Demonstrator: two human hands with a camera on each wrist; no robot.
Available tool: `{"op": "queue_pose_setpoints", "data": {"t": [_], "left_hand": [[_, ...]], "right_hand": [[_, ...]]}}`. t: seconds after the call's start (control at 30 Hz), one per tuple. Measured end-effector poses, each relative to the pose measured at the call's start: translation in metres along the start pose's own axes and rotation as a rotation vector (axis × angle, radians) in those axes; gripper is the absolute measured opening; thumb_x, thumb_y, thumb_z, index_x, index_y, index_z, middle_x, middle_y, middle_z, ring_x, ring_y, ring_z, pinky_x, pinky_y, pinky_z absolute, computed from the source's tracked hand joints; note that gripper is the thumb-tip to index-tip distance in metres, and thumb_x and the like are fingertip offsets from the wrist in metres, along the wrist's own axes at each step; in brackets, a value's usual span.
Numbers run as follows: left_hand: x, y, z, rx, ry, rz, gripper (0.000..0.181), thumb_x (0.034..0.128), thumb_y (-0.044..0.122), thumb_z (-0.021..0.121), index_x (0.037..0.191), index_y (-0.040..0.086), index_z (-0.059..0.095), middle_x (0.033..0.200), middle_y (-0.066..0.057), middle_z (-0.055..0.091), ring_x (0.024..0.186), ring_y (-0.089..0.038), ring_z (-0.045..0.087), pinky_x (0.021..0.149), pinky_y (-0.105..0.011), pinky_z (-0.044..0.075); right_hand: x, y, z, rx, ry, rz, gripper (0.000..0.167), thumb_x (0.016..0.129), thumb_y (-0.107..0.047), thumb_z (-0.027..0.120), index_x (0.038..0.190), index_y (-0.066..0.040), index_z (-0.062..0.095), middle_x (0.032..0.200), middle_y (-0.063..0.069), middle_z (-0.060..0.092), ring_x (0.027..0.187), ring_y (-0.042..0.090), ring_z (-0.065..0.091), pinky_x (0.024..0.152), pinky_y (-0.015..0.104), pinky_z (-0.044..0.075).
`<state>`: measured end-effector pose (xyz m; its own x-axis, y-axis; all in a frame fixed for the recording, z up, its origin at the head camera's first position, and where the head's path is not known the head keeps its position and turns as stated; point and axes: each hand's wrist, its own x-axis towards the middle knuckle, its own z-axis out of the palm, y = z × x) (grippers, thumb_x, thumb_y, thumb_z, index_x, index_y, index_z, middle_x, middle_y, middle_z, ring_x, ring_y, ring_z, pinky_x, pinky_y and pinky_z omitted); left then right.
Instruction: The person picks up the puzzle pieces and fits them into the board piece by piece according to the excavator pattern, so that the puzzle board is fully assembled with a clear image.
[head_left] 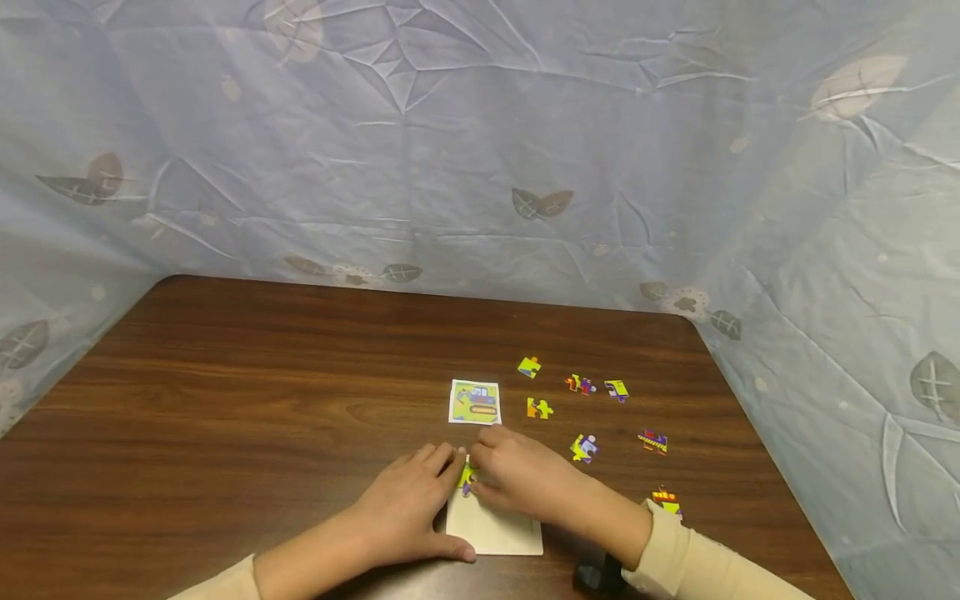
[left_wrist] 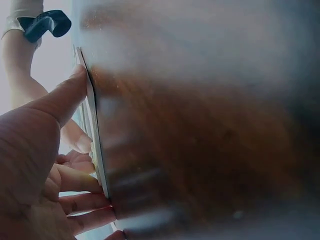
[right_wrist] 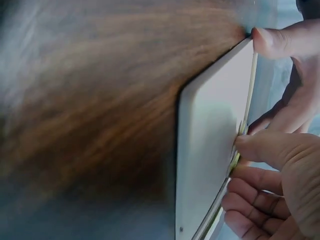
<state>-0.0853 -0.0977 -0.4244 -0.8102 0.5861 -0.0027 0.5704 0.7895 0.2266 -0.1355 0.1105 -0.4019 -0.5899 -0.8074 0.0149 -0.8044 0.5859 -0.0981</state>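
A pale puzzle board (head_left: 495, 529) lies on the table in front of me. At its far left corner is a yellow-green and purple puzzle piece (head_left: 467, 479). My right hand (head_left: 521, 475) pinches this piece between thumb and fingertips; in the right wrist view the piece's edge (right_wrist: 234, 162) shows beside the thumb. My left hand (head_left: 408, 504) rests along the board's left side, with the thumb (left_wrist: 70, 90) on the rim near the front corner. Its other fingers stretch along the rim towards the far corner.
A small picture card (head_left: 475, 404) with a digger lies just beyond the board. Several loose pieces, among them a yellow-orange piece (head_left: 538, 408), a striped piece (head_left: 653, 442) and a red-and-green piece (head_left: 665, 502), are scattered to the right. A patterned curtain (head_left: 450, 150) surrounds the table.
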Motion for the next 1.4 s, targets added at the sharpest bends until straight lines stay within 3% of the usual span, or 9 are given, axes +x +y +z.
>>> {"op": "queue_pose_setpoints", "data": {"t": [0.47, 0.7, 1.0, 1.2, 1.4], "left_hand": [[-0.003, 0.003, -0.003, 0.075, -0.060, 0.025, 0.111, 0.0844, 0.085, 0.058, 0.157, 0.002, 0.045, 0.158, -0.016, 0.052, 0.142, -0.031, 0.052, 0.116, -0.053, 0.047], [0.000, 0.002, -0.005, 0.131, -0.064, 0.064, 0.110, 0.0856, 0.086, 0.054, 0.158, 0.002, 0.044, 0.156, -0.013, 0.054, 0.137, -0.029, 0.053, 0.113, -0.053, 0.050], [0.004, 0.000, -0.007, 0.096, -0.065, 0.056, 0.112, 0.0835, 0.085, 0.058, 0.158, 0.003, 0.044, 0.155, -0.012, 0.054, 0.136, -0.028, 0.053, 0.113, -0.054, 0.049], [0.006, -0.001, -0.001, 0.039, -0.020, 0.046, 0.114, 0.0782, 0.085, 0.065, 0.157, 0.005, 0.046, 0.153, -0.010, 0.056, 0.134, -0.027, 0.055, 0.110, -0.055, 0.051], [0.002, -0.002, 0.002, 0.025, -0.002, 0.046, 0.114, 0.0783, 0.086, 0.064, 0.156, 0.004, 0.048, 0.150, -0.010, 0.058, 0.129, -0.026, 0.056, 0.105, -0.059, 0.053]], "right_hand": [[-0.004, -0.007, 0.005, -0.147, 0.066, -0.029, 0.014, 0.094, -0.024, 0.078, 0.094, -0.010, 0.076, 0.087, -0.003, 0.063, 0.080, 0.009, 0.056, 0.071, 0.022, 0.053], [-0.004, -0.008, 0.001, -0.199, 0.042, -0.034, 0.019, 0.096, -0.025, 0.077, 0.102, -0.008, 0.079, 0.097, 0.000, 0.072, 0.089, 0.011, 0.064, 0.080, 0.023, 0.058], [-0.006, -0.007, 0.000, -0.130, 0.046, 0.011, 0.015, 0.096, -0.024, 0.077, 0.099, -0.009, 0.079, 0.092, -0.001, 0.068, 0.086, 0.010, 0.061, 0.076, 0.023, 0.057], [-0.008, -0.008, 0.005, -0.057, 0.054, 0.041, 0.015, 0.097, -0.019, 0.075, 0.106, -0.007, 0.079, 0.098, 0.001, 0.071, 0.095, 0.012, 0.066, 0.081, 0.022, 0.059], [-0.008, -0.007, 0.011, 0.005, 0.036, 0.054, 0.014, 0.098, -0.021, 0.074, 0.105, -0.010, 0.079, 0.094, -0.002, 0.066, 0.089, 0.009, 0.061, 0.076, 0.021, 0.057]]}}
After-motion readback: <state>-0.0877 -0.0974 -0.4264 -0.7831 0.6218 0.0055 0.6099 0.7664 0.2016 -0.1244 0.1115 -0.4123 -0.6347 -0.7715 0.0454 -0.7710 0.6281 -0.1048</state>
